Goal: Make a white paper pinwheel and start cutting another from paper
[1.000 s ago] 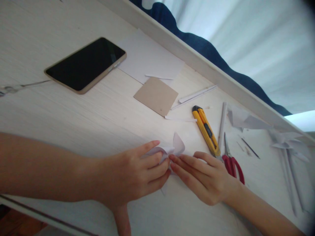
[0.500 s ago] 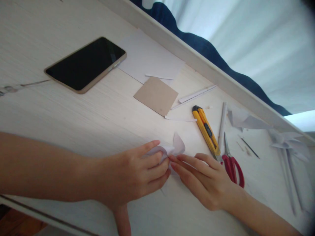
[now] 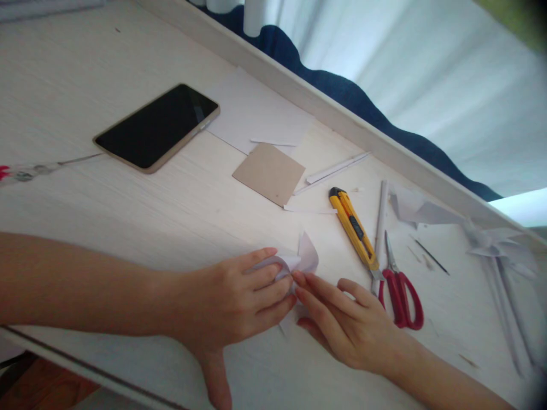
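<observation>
A small white paper pinwheel [image 3: 308, 254] with curled blades lies on the table under my fingers. My left hand [image 3: 243, 299] holds its folds down, fingers bent over the paper and thumb stretched out to the side. At the pinwheel's centre, the fingertips of my right hand [image 3: 348, 324] are pinched together; whatever is between them is too small and covered to make out. Right of that hand lie red-handled scissors [image 3: 400, 293] and a yellow box cutter [image 3: 354, 228], its blade end close to the scissors.
A smartphone [image 3: 158, 128] lies upper left, beside a white paper sheet [image 3: 260, 108] and a brown cardboard square [image 3: 269, 173]. Paper strips [image 3: 337, 168] are scattered behind. A finished-looking paper pinwheel [image 3: 498, 245] on a stick rests far right. A raised ledge [image 3: 342, 122] borders the table.
The view has shifted slightly. My right hand has turned a little, and its thumb now shows below the fingers. My left hand keeps its hold on the paper.
</observation>
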Demonstrator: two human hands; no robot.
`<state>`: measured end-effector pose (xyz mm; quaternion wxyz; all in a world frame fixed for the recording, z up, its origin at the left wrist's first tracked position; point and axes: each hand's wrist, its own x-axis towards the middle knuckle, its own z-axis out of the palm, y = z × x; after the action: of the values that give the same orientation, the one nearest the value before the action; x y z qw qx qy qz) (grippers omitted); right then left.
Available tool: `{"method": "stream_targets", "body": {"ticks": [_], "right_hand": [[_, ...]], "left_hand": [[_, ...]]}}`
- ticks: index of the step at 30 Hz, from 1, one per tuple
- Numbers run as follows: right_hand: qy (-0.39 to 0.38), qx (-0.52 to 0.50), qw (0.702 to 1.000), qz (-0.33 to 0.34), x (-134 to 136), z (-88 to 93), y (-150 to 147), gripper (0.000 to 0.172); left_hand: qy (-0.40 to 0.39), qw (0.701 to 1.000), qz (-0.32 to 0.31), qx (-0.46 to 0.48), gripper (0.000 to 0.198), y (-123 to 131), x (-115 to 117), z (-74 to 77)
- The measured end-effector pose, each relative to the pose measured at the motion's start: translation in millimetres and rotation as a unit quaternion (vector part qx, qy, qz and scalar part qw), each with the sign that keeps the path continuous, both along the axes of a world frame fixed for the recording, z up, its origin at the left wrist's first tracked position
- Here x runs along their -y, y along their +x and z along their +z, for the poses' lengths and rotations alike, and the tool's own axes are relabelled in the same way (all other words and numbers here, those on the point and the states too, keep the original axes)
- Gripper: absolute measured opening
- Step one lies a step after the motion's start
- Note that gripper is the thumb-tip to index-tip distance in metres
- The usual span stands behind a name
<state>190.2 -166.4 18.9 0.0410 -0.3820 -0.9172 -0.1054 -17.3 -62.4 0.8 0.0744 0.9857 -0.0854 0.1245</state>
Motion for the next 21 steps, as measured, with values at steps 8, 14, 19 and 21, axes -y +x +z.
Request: {"method": "stream_targets", "body": {"ticks": [8, 14, 19, 21], "right_hand": [[-0.008, -0.098, 0.995, -0.022, -2.0, -5.7, -3.5, 0.027], [-0.091, -0.158, 0.982, -0.056, -2.7, 0.0, -1.0, 0.049], [-0.144, -0.191, 0.968, -0.071, -3.2, 3.2, -0.9, 0.084], [-0.148, -0.205, 0.964, -0.077, -2.9, 2.8, -0.9, 0.091]], "left_hand": [[-0.114, 0.989, 0.079, 0.045, 0.078, 5.3, -12.5, 12.8], [-0.212, 0.91, 0.279, -0.221, 0.049, 33.9, -26.4, 54.6], [-0.244, 0.841, 0.29, -0.387, 0.03, 62.4, -33.7, 66.7], [-0.277, 0.815, 0.302, -0.41, 0.026, 69.7, -35.3, 63.9]]}}
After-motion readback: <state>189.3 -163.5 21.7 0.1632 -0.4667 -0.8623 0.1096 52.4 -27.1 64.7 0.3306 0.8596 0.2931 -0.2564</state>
